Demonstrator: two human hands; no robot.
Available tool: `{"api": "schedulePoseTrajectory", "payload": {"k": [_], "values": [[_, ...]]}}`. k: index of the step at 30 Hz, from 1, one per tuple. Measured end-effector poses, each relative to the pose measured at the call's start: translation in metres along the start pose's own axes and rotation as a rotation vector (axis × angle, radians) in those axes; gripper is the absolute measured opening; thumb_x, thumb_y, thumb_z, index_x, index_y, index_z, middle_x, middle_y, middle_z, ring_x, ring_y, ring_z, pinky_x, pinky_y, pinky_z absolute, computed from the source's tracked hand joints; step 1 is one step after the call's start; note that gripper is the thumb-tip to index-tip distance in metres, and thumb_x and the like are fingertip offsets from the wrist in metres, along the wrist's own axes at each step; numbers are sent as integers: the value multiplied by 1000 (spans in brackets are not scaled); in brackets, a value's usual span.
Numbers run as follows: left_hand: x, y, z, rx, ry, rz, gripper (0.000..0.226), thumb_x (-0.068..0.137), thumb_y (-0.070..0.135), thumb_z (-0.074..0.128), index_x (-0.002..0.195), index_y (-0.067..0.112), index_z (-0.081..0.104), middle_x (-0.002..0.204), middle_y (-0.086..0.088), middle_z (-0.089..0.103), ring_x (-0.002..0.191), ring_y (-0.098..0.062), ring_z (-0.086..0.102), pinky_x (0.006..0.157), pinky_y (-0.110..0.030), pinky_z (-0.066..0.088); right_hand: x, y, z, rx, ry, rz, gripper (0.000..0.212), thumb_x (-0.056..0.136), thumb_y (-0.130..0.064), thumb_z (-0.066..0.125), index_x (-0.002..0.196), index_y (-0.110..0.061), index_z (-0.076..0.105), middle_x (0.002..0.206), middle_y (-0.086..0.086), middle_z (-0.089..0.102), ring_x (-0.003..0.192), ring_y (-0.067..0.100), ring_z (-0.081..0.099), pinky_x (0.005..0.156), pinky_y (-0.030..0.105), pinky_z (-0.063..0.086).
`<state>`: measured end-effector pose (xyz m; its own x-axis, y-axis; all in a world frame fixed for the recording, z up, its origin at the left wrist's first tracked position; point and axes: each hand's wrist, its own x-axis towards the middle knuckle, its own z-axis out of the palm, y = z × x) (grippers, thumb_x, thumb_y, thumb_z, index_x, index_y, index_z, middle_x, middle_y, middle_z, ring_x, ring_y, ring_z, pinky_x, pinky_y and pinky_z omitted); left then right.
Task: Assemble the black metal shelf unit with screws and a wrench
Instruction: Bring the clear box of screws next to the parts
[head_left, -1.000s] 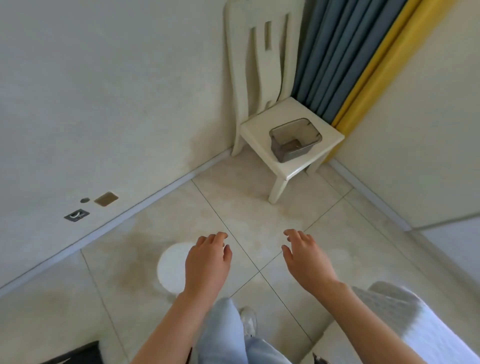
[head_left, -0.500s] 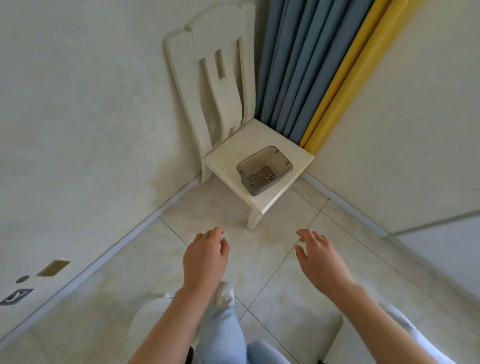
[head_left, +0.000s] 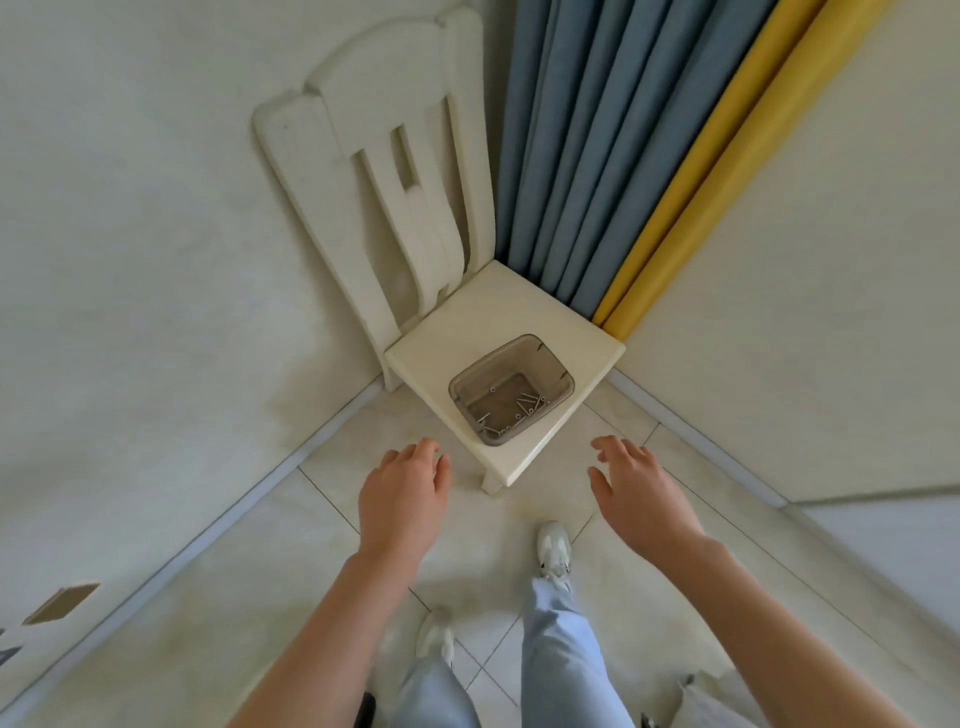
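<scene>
Chair nearer now, bin w/ screws, hands empty

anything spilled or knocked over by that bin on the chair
Nothing stands out: the clear bin sits upright on the chair seat, screws loose inside it, none seen on the seat or floor.

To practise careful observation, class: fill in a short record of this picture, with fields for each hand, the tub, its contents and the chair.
Left hand: empty, fingers loosely curled, short of the chair
Right hand: empty, fingers spread, short of the chair
Tub: translucent grey, open-topped, on the chair seat near its front corner
Contents: small screws loose on the bottom
Chair: cream, in the room corner beside blue and yellow curtains
</scene>
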<state>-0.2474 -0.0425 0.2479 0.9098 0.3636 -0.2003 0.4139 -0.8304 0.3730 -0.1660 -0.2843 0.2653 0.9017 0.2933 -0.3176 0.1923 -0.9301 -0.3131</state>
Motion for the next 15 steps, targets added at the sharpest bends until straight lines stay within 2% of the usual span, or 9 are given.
{"api": "schedulePoseTrajectory", "payload": {"k": [4, 8, 11, 15], "values": [[33, 24, 22, 99, -36, -26, 31, 106, 34, 38, 122, 19, 60, 103, 3, 70, 96, -19, 60, 75, -33, 51, 59, 22, -10, -33, -78, -102, 37, 103, -28, 42, 138, -17, 44, 128, 0, 58, 121, 18, 49, 93, 35, 49], [68, 46, 47, 108, -65, -153, 31, 106, 34, 38, 122, 19, 59, 103, 2, 70, 97, -20, 61, 75, -33, 51, 124, 48, -23, -91, -161, -202, 35, 102, -25, 41, 136, -15, 45, 125, 4, 60, 115, 21, 53, 92, 33, 48], [91, 59, 67, 124, -97, -241, 28, 105, 32, 38, 121, 18, 57, 107, 0, 69, 101, -24, 61, 76, -35, 46, 169, 64, -29, -226, -204, -294, 34, 103, -25, 41, 134, -13, 46, 125, 6, 58, 112, 22, 55, 89, 30, 48], [112, 72, 93, 200, -177, -230, 30, 106, 33, 34, 123, 20, 54, 112, 2, 67, 105, -21, 60, 77, -32, 42, 219, 74, -24, -290, -263, -317, 32, 103, -27, 41, 131, -14, 46, 124, 7, 59, 112, 23, 55, 90, 34, 51]]}}
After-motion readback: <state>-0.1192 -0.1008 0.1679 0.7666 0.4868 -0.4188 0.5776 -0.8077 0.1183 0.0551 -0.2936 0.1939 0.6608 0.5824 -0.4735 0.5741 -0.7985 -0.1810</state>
